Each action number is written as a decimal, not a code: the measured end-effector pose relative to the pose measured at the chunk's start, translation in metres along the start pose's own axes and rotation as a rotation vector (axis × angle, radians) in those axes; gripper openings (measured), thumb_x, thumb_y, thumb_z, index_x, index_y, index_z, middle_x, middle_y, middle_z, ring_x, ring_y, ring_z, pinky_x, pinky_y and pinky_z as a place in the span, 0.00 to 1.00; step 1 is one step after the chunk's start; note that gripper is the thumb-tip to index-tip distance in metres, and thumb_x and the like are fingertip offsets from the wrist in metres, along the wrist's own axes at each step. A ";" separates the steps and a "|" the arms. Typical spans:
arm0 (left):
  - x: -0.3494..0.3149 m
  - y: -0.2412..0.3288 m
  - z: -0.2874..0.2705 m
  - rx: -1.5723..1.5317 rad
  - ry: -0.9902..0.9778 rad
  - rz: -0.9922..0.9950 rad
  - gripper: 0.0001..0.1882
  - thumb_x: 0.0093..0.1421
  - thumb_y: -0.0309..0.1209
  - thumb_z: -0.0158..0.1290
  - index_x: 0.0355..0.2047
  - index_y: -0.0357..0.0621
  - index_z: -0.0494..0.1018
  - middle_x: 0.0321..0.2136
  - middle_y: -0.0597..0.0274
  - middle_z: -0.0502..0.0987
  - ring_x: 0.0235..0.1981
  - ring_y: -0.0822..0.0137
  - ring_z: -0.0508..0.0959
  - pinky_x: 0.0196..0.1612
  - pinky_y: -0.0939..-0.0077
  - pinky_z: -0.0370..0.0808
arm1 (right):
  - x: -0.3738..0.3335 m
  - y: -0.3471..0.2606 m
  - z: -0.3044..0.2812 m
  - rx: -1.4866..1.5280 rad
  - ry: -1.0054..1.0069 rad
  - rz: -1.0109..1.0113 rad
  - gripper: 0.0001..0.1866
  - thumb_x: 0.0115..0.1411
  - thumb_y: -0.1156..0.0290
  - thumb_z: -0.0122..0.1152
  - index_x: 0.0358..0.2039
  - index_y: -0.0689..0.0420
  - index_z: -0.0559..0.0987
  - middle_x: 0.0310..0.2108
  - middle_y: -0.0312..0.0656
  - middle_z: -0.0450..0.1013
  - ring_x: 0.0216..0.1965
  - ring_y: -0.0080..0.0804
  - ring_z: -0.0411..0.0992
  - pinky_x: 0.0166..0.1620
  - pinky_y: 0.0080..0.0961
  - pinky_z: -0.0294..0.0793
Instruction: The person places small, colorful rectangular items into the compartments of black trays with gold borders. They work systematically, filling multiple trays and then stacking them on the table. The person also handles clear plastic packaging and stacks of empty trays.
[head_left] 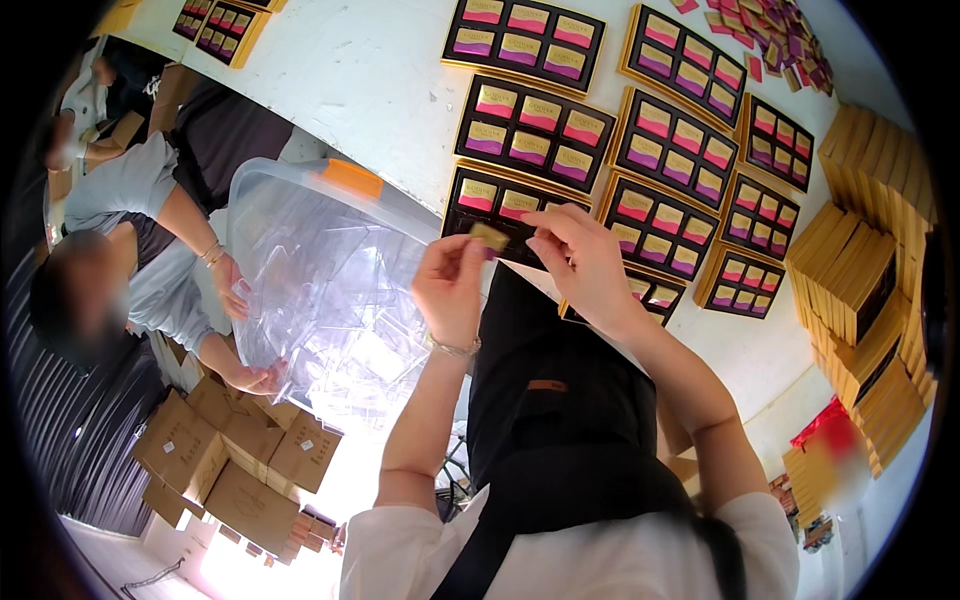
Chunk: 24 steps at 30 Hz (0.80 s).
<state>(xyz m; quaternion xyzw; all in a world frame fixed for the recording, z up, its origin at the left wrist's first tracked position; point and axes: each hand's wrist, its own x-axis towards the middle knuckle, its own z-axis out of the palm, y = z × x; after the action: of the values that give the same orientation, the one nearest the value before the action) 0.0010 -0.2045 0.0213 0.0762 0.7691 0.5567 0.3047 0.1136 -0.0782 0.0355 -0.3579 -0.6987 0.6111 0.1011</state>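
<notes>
1. Gold and purple, a small flat packet (pixel 488 238) sits between the thumb and fingertips of the left hand (pixel 452 280), pinched nearly together.
2. The right hand (pixel 575 255) is loosely curled, thumb and forefinger a little apart, over the right part of the nearest left tray (pixel 517 230); I cannot tell whether it holds anything.
3. That tray is black, rectangular and gold-edged, with wavy-patterned square packets in its far row; the pinched packet is just above its near part.
4. Similar filled trays (pixel 533 131) stand in rows on the smooth white worktop (pixel 380 120), far and right.
5. Loose packets (pixel 770 42) lie heaped at the far right.
6. Left, a translucent plastic tub (pixel 250 255) with an orange latch (pixel 352 180) holds glossy clear plastic pieces (pixel 345 300).
</notes>
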 end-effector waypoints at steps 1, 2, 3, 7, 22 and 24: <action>0.000 -0.009 -0.007 -0.047 0.099 -0.101 0.06 0.60 0.25 0.56 0.37 0.37 0.76 0.26 0.67 0.76 0.25 0.81 0.71 0.25 0.88 0.65 | -0.001 0.001 0.001 -0.097 0.046 -0.094 0.09 0.61 0.80 0.56 0.42 0.60 0.77 0.33 0.37 0.72 0.31 0.21 0.71 0.32 0.16 0.73; 0.006 -0.024 -0.011 0.011 0.173 -0.116 0.07 0.59 0.27 0.58 0.35 0.38 0.76 0.25 0.67 0.76 0.23 0.82 0.69 0.23 0.88 0.62 | 0.000 0.003 -0.003 -0.032 0.086 -0.059 0.08 0.61 0.79 0.55 0.41 0.59 0.77 0.33 0.37 0.70 0.30 0.22 0.69 0.31 0.17 0.71; 0.005 -0.039 -0.016 0.099 0.202 -0.107 0.08 0.58 0.28 0.59 0.35 0.38 0.76 0.25 0.67 0.76 0.23 0.82 0.69 0.24 0.87 0.62 | 0.001 0.008 -0.006 0.095 0.142 0.013 0.07 0.62 0.79 0.55 0.40 0.60 0.77 0.34 0.37 0.70 0.30 0.22 0.69 0.32 0.17 0.70; 0.021 -0.068 -0.002 0.402 0.326 0.122 0.11 0.55 0.30 0.62 0.34 0.36 0.76 0.25 0.67 0.73 0.25 0.74 0.70 0.31 0.78 0.69 | 0.016 0.029 -0.052 0.109 0.414 -0.116 0.06 0.57 0.82 0.57 0.36 0.61 0.77 0.31 0.41 0.72 0.27 0.28 0.71 0.28 0.19 0.70; 0.030 -0.064 -0.005 0.009 0.143 -0.070 0.19 0.57 0.26 0.58 0.48 0.38 0.67 0.40 0.63 0.74 0.35 0.75 0.73 0.30 0.82 0.71 | 0.162 0.109 -0.344 -0.912 0.690 -0.006 0.29 0.50 0.67 0.67 0.54 0.55 0.72 0.50 0.49 0.71 0.51 0.50 0.68 0.51 0.40 0.71; 0.030 -0.062 -0.006 0.031 0.134 -0.078 0.19 0.57 0.26 0.58 0.48 0.38 0.67 0.40 0.63 0.73 0.34 0.75 0.74 0.31 0.83 0.71 | 0.176 0.110 -0.339 -0.930 0.677 0.076 0.32 0.50 0.66 0.68 0.56 0.54 0.69 0.52 0.49 0.70 0.52 0.51 0.67 0.51 0.41 0.70</action>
<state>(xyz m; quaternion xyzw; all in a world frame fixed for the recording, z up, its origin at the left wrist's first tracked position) -0.0125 -0.2187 -0.0445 0.0135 0.7988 0.5361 0.2726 0.2242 0.2966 -0.0399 -0.5652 -0.8093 0.0941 0.1291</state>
